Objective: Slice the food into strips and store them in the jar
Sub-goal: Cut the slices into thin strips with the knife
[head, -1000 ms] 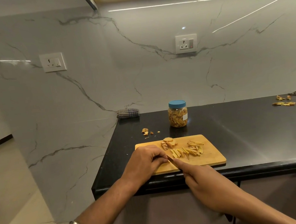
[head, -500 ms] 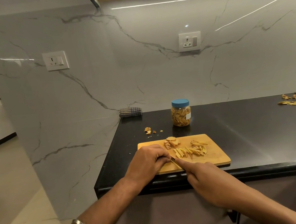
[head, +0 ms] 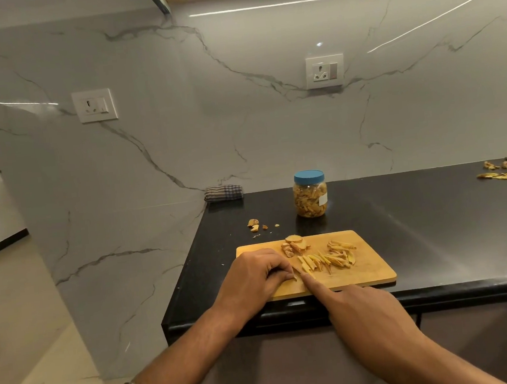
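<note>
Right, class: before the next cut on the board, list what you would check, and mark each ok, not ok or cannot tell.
1. Left hand pinning the piece on the cutting board: ok.
2. Right hand holding the knife, forefinger along it: ok.
3. Blade clear of left fingertips: cannot tell.
4. Cut strips lying apart from the cutting spot: ok.
5. Uncut slices within reach: ok.
6. Jar open for filling: not ok, blue lid on.
</note>
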